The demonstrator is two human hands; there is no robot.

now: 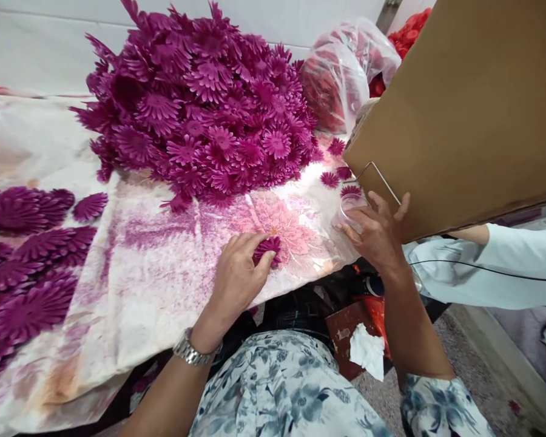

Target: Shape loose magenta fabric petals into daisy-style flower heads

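Note:
My left hand rests at the near edge of the cloth-covered table, thumb and fingers closed on a small purple artificial flower layer. To its right, my right hand is at a small clear round container, its thumb and nearest fingers curled together by the rim; whatever is between them is hidden. A bent metal wire stands just behind those fingers. Another purple flower layer shows at the container, with a few more loose ones beyond it.
A tall heap of purple flower layers stands at the back, and flat overlapping ones lie at left. A large cardboard sheet or box blocks the right side. Behind it sits a plastic bag of red pieces. A co-worker's white sleeve shows below the cardboard.

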